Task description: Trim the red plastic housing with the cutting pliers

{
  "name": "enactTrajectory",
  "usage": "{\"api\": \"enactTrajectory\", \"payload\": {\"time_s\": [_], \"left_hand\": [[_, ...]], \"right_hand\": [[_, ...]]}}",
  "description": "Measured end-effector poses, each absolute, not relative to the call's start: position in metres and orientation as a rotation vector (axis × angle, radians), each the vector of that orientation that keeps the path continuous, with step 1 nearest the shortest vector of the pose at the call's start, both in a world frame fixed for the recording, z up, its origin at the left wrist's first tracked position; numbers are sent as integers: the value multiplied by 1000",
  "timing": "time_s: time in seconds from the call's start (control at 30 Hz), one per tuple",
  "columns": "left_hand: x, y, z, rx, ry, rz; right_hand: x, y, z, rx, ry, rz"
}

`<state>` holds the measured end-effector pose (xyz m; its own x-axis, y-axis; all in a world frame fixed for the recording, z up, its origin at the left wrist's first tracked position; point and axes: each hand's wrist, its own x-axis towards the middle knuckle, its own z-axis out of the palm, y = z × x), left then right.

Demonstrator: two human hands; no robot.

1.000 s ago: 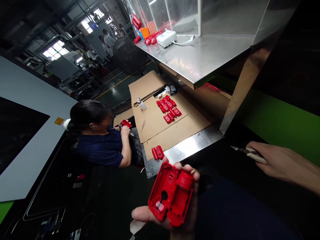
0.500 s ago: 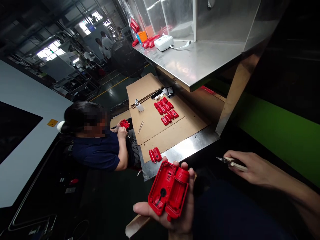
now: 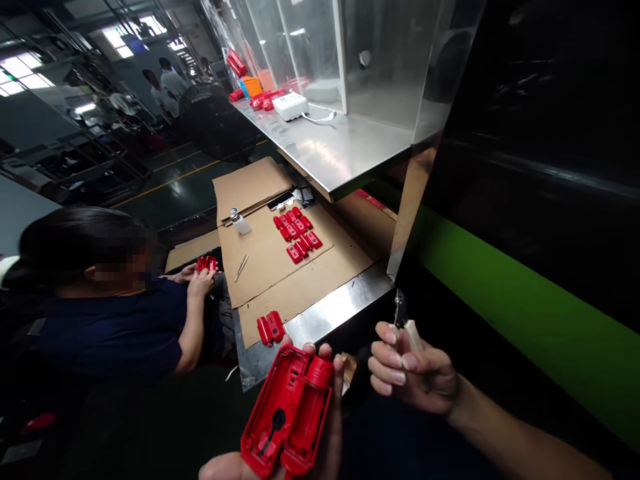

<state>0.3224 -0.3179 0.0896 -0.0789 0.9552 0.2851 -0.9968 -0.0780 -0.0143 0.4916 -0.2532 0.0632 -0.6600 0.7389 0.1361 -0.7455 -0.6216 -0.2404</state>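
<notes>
A red plastic housing [image 3: 287,410] rests in my left hand [image 3: 333,427], its hollow inside turned up toward me. It has a wide shell with a small black round part and a rounded barrel-like section beside it. The fingertips of that hand curl up behind its far edge and the thumb lies at the near left. My right hand [image 3: 417,370] is closed around the pale handles of small pliers [image 3: 400,313], their dark jaws pointing up. Pliers and housing are apart. Two more red housings [image 3: 271,327] lie on the table corner just beyond my left hand.
Cardboard sheets cover the metal table [image 3: 345,303], with several red housings [image 3: 297,233], tweezers [image 3: 242,267] and a dispenser bottle [image 3: 241,222] on it. A metal shelf [image 3: 340,153] overhangs it, carrying a white box [image 3: 291,105]. At left sits a co-worker [image 3: 115,320] handling a red housing.
My right hand has moved left, closer to the housing, and the pliers have turned from pointing left to pointing up. The view has shifted, so the table and co-worker appear further left.
</notes>
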Motion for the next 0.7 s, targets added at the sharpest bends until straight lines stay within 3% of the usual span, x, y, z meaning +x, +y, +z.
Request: {"api": "enactTrajectory", "payload": {"time_s": [0.47,0.7], "left_hand": [[319,-319,81,220,-178,1666],[288,-314,59,481,530,1379]], "right_hand": [[484,-257,64,87,-337,2312],[489,-219,22,-709,-1292,1927]]}}
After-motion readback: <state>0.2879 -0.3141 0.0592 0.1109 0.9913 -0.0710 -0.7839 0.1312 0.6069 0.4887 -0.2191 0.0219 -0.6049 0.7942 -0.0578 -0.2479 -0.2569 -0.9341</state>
